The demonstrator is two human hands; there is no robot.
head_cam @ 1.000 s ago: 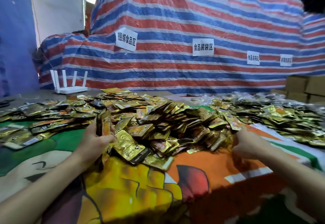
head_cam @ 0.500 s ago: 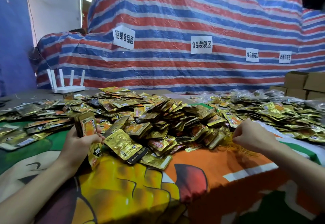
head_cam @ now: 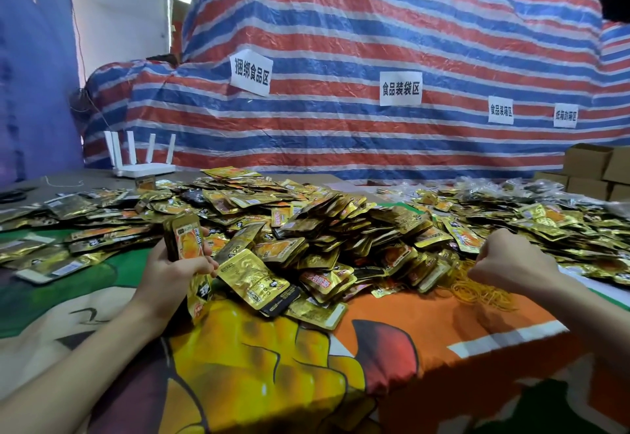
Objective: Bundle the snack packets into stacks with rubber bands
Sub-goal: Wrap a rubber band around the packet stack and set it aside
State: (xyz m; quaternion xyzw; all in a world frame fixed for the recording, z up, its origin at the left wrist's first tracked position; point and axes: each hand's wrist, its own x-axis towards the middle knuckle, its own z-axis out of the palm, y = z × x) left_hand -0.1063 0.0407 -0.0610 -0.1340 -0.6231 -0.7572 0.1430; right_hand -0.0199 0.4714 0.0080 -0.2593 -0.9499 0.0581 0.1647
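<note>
A big heap of gold snack packets (head_cam: 327,229) covers the middle of the table. My left hand (head_cam: 174,270) grips a small stack of packets (head_cam: 185,237) and holds it upright at the heap's near left edge. A loose heap of yellow rubber bands (head_cam: 477,293) lies on the orange cloth to the right of the packets. My right hand (head_cam: 511,259) is curled over that heap, knuckles toward me, with its fingertips pinching down at the bands. The band it pinches is hidden behind the fingers.
More gold packets (head_cam: 545,222) spread to the far right, and flat ones (head_cam: 68,229) lie to the left. A white router (head_cam: 143,167) stands at the back left and cardboard boxes (head_cam: 593,171) at the back right. A striped tarp (head_cam: 375,41) rises behind the table.
My left hand has drawn the packet stack up and back out of the heap. My right hand has pulled away from the packets' edge and curled over the rubber bands.
</note>
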